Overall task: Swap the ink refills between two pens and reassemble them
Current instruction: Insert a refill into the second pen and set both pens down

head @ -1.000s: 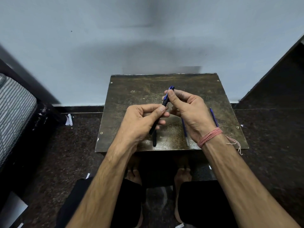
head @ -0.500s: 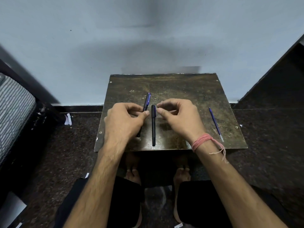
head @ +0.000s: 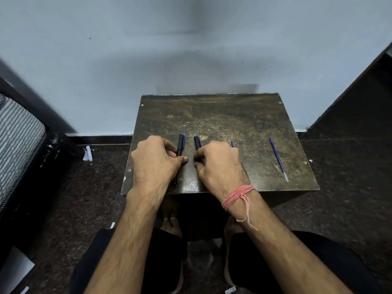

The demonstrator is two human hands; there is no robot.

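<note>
Two dark pens lie side by side on a small worn brown table (head: 233, 115). The left pen (head: 181, 143), dark with a blue clip, is pinched by my left hand (head: 154, 160) against the tabletop. Fingers of my right hand (head: 218, 164) rest on the black pen (head: 197, 143) just to its right. Both pens point away from me. A loose blue refill (head: 278, 159) lies alone on the table's right side. The tip of another blue refill (head: 232, 144) pokes out behind my right hand; the rest is hidden.
The table stands against a pale blue wall. A striped cushion (head: 19, 141) sits at the left, dark furniture (head: 360, 98) at the right. Paper scraps (head: 87, 153) lie on the dark speckled floor. My knees and bare feet are under the table's near edge.
A second ago both hands held the blue-clipped pen in the air. They have come down and laid the two pens side by side on the table, fingers still on them.
</note>
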